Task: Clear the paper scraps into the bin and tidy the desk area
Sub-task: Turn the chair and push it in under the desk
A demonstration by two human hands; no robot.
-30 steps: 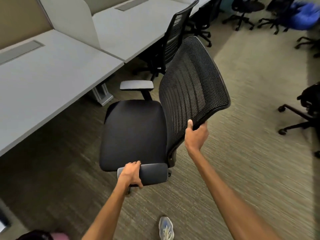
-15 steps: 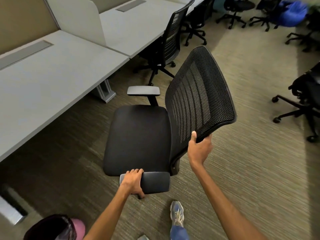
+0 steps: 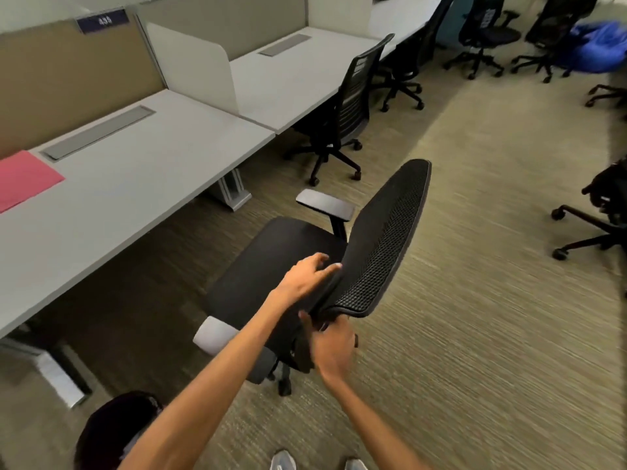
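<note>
A black office chair [image 3: 271,262] with a mesh backrest [image 3: 383,245] stands on the carpet in front of the grey desk [image 3: 142,184]. My left hand [image 3: 305,276] rests on the near top edge of the backrest, fingers spread over it. My right hand [image 3: 334,347] grips the same edge from below, just to the right. The chair's near armrest [image 3: 217,334] is free. A pink sheet [image 3: 23,178] lies on the desk at the far left. A dark bin [image 3: 115,432] with a pink lining shows at the bottom left, partly hidden by my left arm.
Desk legs [image 3: 234,191] stand left of the chair. A second black chair [image 3: 346,106] is tucked at the neighbouring desk. More chairs [image 3: 488,39] stand at the back, and another chair's base [image 3: 590,232] is at the right. Open carpet [image 3: 475,300] lies to the right.
My left hand left the near armrest and moved up onto the backrest's edge. The chair has turned, its backrest now edge-on. The view swung left, showing the pink sheet.
</note>
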